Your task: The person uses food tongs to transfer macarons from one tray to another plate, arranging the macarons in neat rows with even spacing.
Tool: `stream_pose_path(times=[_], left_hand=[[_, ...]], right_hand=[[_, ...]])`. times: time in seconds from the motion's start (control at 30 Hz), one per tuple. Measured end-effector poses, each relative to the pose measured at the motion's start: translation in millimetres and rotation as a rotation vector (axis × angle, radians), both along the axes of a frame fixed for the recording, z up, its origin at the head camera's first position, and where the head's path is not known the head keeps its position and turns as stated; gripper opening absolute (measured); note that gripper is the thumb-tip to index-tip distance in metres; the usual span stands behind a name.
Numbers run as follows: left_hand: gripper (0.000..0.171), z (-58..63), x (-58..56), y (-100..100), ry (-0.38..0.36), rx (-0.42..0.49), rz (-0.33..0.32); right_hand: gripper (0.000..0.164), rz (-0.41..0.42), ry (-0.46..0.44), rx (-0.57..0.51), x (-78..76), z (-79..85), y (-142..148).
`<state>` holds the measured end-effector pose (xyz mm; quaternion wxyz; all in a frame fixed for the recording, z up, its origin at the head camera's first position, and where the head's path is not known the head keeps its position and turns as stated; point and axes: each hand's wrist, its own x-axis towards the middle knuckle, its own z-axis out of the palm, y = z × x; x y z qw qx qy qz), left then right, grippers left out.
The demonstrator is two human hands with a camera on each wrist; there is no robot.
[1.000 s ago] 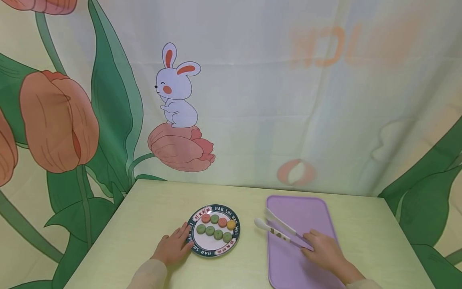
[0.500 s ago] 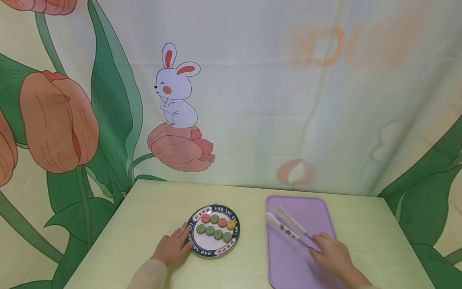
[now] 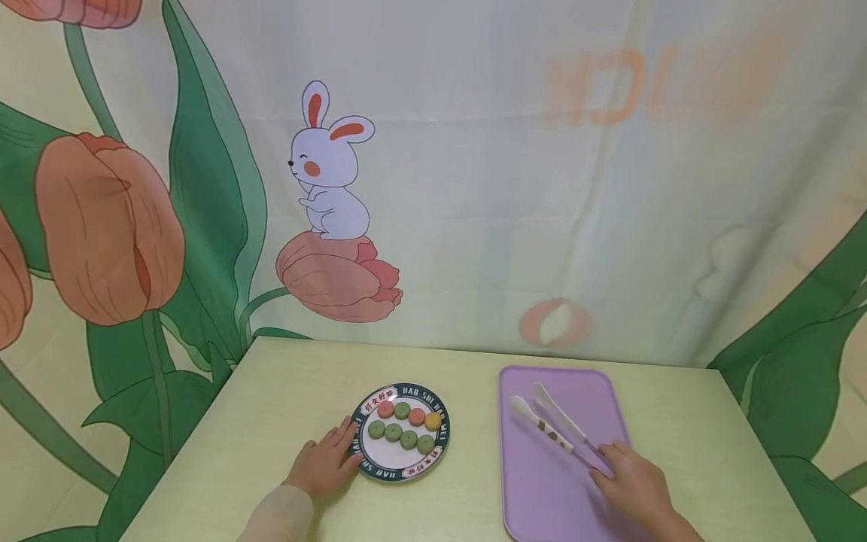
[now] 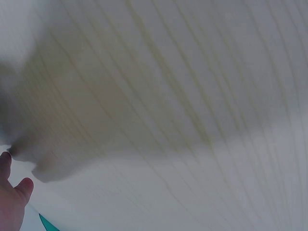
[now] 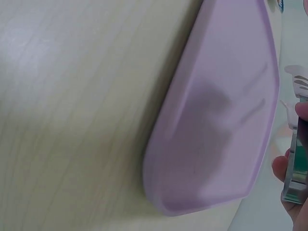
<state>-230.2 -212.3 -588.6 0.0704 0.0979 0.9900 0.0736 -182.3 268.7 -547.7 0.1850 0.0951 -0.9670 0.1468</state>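
In the head view my right hand (image 3: 635, 480) holds a pair of tongs (image 3: 550, 432) by its metal handle. Their two white arms point up and left above the purple tray (image 3: 545, 500), spread apart with nothing between the tips. The right wrist view shows the tongs' metal end (image 5: 294, 190) in the curled fingers, and one slotted tip. At the left, my left hand (image 3: 320, 468) rests its extended fingers against the rim of a round plate (image 3: 386, 474). On that plate lie two rows of small round pieces (image 3: 409, 439), green, pink and yellow.
The pale wood-look table (image 3: 284, 376) carries the plate at centre left and the tray at right. A gap of bare table separates them. Behind its far edge hangs a curtain (image 3: 460, 226) printed with a rabbit and tulips.
My right hand has drawn the tongs right and slightly toward me, so the tips moved from the tray's left edge to over the tray. My left hand and the plate have stayed put.
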Motion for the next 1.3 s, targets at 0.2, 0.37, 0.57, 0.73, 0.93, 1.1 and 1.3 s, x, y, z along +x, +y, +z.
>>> stream_pose_path(times=[0.2, 0.37, 0.57, 0.73, 0.93, 1.1, 1.3], left_hand=[[0.063, -1.7, -0.4, -1, -0.003, 0.005, 0.007], [0.063, -1.7, -1.3, -1, 0.001, 0.005, 0.002], [0.064, 0.2, -0.5, 0, -0.01, 0.001, 0.011], [0.063, -0.8, -0.6, 0, -0.01, 0.008, 0.016], [0.063, -4.0, -2.4, -1, -0.002, 0.014, 0.014], [0.064, -6.0, -3.6, -1, -0.012, 0.011, 0.013], [0.064, -4.6, -3.4, -1, -0.017, 0.02, 0.015]], right_hand=[[0.035, -0.03, 0.044, -0.023, 2.6, -4.7, 8], [0.035, -0.05, 0.054, -0.038, 3.3, -10.0, 15], [0.036, -0.074, 0.02, -0.05, 6.0, -11.7, 20], [0.037, -0.11, -0.016, -0.064, 9.1, -13.6, 26], [0.039, -0.139, -0.078, -0.086, 13.0, -14.6, 34], [0.039, -0.154, -0.106, -0.096, 16.2, -9.9, 36], [0.038, -0.176, -0.095, -0.106, 18.1, -9.3, 41]])
